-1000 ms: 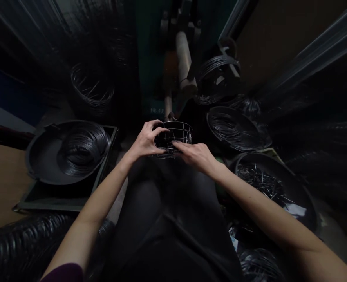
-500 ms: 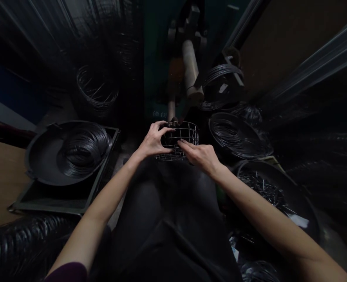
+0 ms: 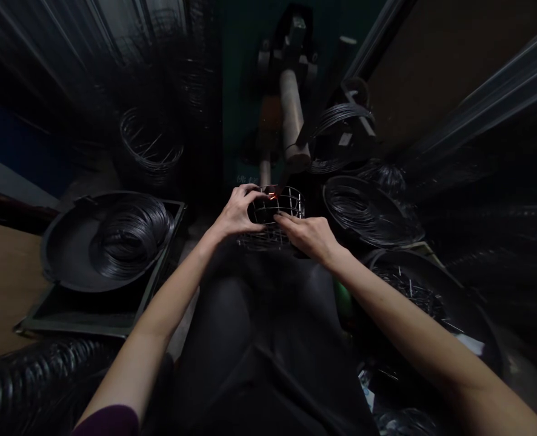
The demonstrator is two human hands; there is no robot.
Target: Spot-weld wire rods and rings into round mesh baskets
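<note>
Welding-style work on a small round wire basket point(image 3: 275, 221) looks, as far as one can judge, well advanced but not finished: its rings and uprights already form a full cylinder with a mesh floor, while a small orange glow point(image 3: 273, 195) shows at the far top rim, right under the tip of the machine arm point(image 3: 291, 121), which suggests that one joint is being worked and others around the rim may remain. The basket sits just beyond the person's dark-clothed lap point(image 3: 259, 315), at the middle of the view, between both hands. The left hand point(image 3: 236, 213) is closed on it, fingers curled over the top rim and thumb against the near wall. The right hand point(image 3: 311, 237) lies against the near side with its fingers stretched toward the rim; the thumb is hidden, so I cannot tell whether it truly clamps a wire or only presses. The basket is bare thin grey metal, open on top and see-through. To the left a dark pan point(image 3: 66, 254) holds a coil of wire point(image 3: 132, 233); to the right a shallow dish point(image 3: 368, 209) carries wire rings, and nearer, another pan point(image 3: 471, 321) holds short cut lengths point(image 3: 409, 293). A second wire cage point(image 3: 153, 145) stands well apart at the back left.
</note>
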